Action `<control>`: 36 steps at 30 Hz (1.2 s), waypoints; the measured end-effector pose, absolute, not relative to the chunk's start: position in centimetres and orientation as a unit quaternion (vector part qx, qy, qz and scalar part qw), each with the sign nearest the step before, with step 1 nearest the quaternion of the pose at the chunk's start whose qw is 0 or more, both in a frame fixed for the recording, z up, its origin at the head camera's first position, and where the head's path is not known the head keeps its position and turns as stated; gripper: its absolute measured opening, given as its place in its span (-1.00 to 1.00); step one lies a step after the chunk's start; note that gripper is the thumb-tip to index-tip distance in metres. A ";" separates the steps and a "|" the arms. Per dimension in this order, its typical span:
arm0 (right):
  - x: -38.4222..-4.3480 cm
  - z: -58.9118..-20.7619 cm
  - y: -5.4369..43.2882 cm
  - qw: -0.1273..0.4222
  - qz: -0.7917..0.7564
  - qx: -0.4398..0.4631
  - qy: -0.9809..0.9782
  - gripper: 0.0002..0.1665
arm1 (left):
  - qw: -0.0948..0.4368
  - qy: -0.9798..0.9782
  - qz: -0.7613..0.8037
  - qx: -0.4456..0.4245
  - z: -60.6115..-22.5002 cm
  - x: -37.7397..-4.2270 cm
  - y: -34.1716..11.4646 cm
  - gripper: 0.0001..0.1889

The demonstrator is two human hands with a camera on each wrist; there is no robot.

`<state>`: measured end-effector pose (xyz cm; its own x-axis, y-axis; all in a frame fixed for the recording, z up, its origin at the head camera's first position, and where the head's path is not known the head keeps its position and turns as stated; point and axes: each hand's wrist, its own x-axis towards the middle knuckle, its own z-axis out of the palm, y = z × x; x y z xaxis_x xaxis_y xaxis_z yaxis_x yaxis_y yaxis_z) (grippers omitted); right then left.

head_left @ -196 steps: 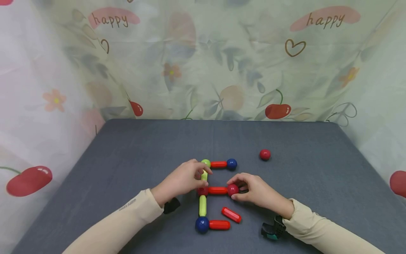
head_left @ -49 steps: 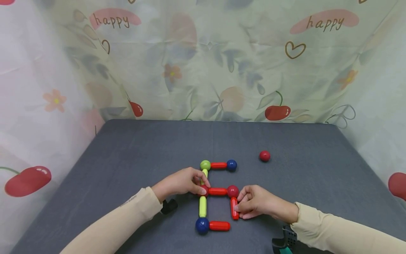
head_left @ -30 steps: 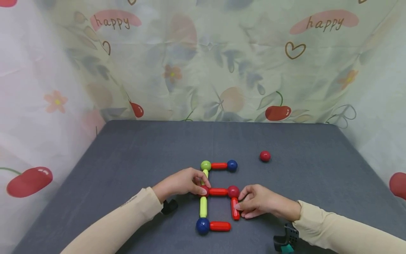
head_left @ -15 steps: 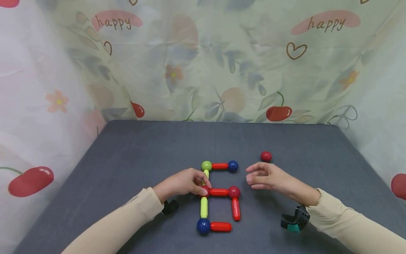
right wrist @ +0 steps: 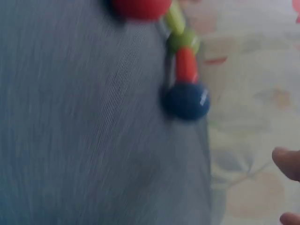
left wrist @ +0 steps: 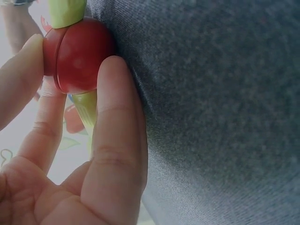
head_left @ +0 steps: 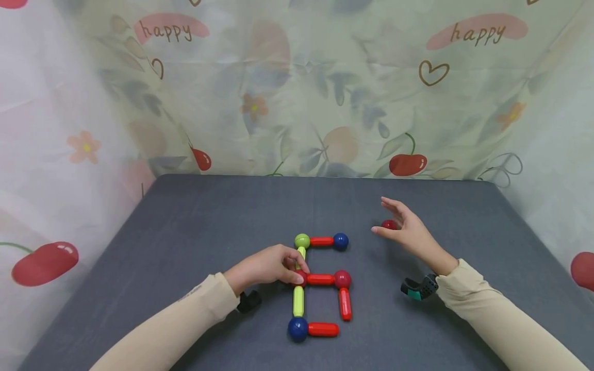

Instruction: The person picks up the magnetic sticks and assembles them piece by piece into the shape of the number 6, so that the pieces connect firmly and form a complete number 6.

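Observation:
My left hand (head_left: pixel 274 265) pinches the red ball (left wrist: pixel 82 56) at the middle of the left side of a ball-and-rod figure. Light green rods (head_left: pixel 298 301) run from that ball to a blue ball (head_left: pixel 298 329) and a green ball (head_left: pixel 302 240). Red rods (head_left: pixel 320 279) reach right from all three balls. The middle one ends at a red ball (head_left: pixel 342 279), from which another red rod (head_left: pixel 345 304) points toward the near side. My right hand (head_left: pixel 410 229) has its thumb and fingers spread around a loose red ball (head_left: pixel 389 224), partly hidden behind it.
The grey table (head_left: pixel 209 221) meets a patterned cloth (head_left: pixel 297 93) at its back edge. At the figure's far right end is another blue ball (head_left: pixel 341 241). The near red rod (head_left: pixel 324 330) ends just short of the hanging rod's lower tip.
The loose red rod now hangs from the figure's right red ball. My right hand has let go of it and moved away to the loose red ball. The left hand stays on its ball.

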<state>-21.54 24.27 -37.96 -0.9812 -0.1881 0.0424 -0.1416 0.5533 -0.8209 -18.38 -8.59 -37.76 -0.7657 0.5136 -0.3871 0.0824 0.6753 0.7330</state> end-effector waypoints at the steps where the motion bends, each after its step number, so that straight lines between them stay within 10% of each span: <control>1: -21.9 -38.2 24.5 0.025 -0.457 -0.095 0.884 0.00 | 0.296 0.866 0.365 0.173 -37.8 -18.4 -8.6 -0.87; 36: -25.3 -38.9 28.1 0.160 -0.378 -0.084 0.908 -0.40 | 0.292 0.861 0.377 0.179 -38.0 -18.4 -8.8 -0.88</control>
<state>-25.27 28.10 -38.93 -0.9347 -0.2731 -0.2274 -0.0314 0.7008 -0.7127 -18.42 -8.77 -38.01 -0.7661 0.5274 -0.3673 0.0880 0.6522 0.7529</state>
